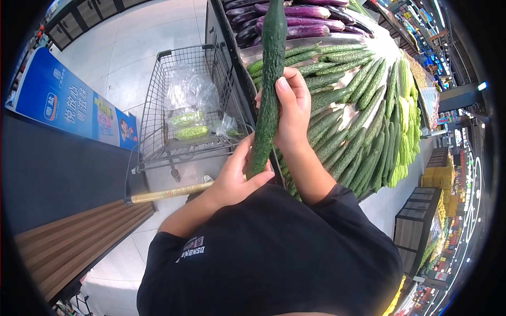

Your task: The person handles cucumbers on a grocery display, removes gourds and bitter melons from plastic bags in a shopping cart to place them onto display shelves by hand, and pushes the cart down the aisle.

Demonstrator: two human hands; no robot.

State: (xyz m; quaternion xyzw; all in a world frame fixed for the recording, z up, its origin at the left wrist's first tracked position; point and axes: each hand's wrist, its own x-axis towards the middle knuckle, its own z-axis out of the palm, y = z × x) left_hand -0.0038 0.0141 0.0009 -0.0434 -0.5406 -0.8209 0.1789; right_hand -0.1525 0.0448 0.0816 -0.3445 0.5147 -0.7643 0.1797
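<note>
cucumber, upper centre of frame: left hand grasping its lower end, right hand its middle; best cradled lightly by both.

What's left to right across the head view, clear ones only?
Blue printed sign → grey metal wire shopping cart → held long dark-green bumpy cucumber → light-green elongated vegetables.

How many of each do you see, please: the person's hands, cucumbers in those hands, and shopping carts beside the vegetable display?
Hands: 2 (left hand, right hand)
Held cucumber: 1
Shopping cart: 1
Total: 4
</note>
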